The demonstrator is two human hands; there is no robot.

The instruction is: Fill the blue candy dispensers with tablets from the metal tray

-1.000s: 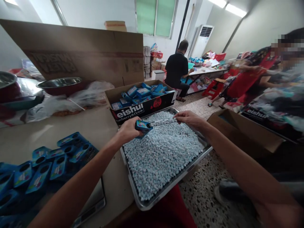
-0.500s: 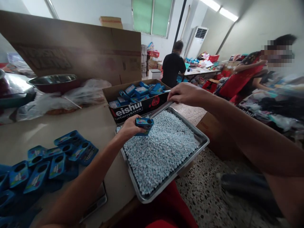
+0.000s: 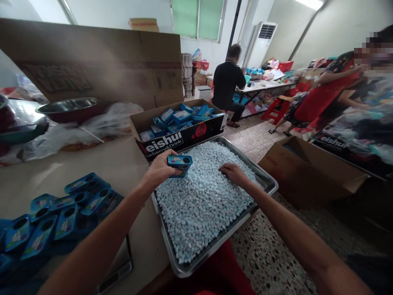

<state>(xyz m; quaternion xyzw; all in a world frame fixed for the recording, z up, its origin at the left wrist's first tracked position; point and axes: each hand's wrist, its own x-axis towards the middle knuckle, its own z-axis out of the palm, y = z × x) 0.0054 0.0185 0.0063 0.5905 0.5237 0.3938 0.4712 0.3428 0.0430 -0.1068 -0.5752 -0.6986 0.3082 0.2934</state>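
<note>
My left hand point(image 3: 159, 169) is closed around a small blue box point(image 3: 180, 163) with a dark round hole in its top face, held over the left part of a metal tray point(image 3: 267, 185). The tray is heaped with small white and pale-blue pellets point(image 3: 202, 213), which look like candies. On the right side of the heap, my right hand point(image 3: 235, 174) touches the pellets with curled fingers. Its fingertips are partly hidden, and anything between them cannot be made out. More blue boxes point(image 3: 68, 221) with dark holes lie on the table to the left.
Behind the tray stands a black printed carton point(image 3: 184, 141) full of blue boxes. A metal bowl point(image 3: 69, 107) and clear plastic bags point(image 3: 116, 116) sit further left. An open cardboard box point(image 3: 313, 172) is on the right. Two people point(image 3: 229, 84) work further back.
My right hand has come down from the carton's corner to the pellets, and the flat strip near it is no longer visible. My left hand with the blue box has shifted slightly left.
</note>
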